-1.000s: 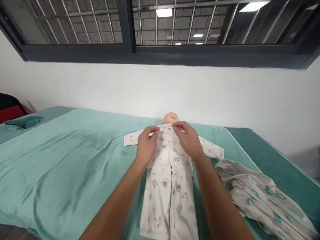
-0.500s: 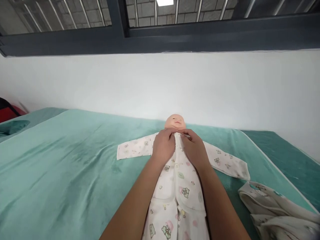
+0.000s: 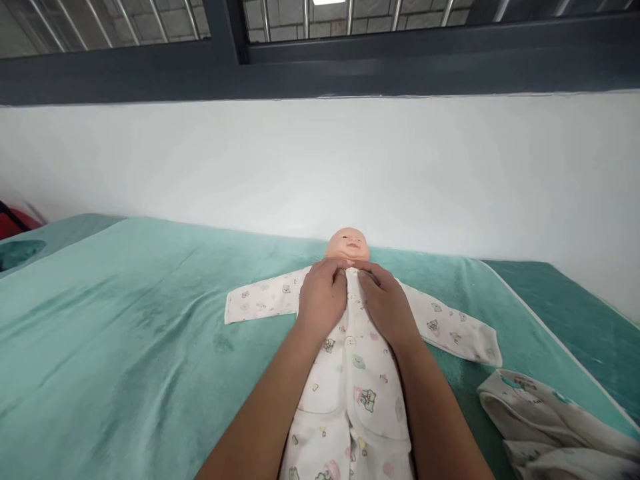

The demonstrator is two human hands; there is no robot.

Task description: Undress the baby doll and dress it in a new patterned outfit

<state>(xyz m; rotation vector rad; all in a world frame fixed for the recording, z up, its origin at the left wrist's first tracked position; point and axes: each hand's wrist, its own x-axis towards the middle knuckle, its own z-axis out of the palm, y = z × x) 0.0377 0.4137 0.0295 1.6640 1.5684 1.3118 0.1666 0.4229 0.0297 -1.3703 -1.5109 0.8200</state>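
Observation:
A baby doll [image 3: 347,244] lies on its back on a teal sheet [image 3: 125,320], head toward the wall. It wears a white printed baby suit [image 3: 357,373] with both sleeves spread out sideways. My left hand [image 3: 323,297] and my right hand [image 3: 385,303] rest side by side on the doll's upper chest. Their fingertips pinch the suit's front edges together just under the chin. The fingertips themselves are partly hidden behind the knuckles.
A crumpled printed cloth [image 3: 545,423] lies at the lower right on the sheet. A darker green cover [image 3: 575,300] shows at the right edge. The white wall [image 3: 320,167] runs close behind the doll's head. Something red [image 3: 15,220] sits at far left.
My hands have come together at the suit's neckline and stayed there. The view has tilted down and closer, so the doll sits larger and the window shows less.

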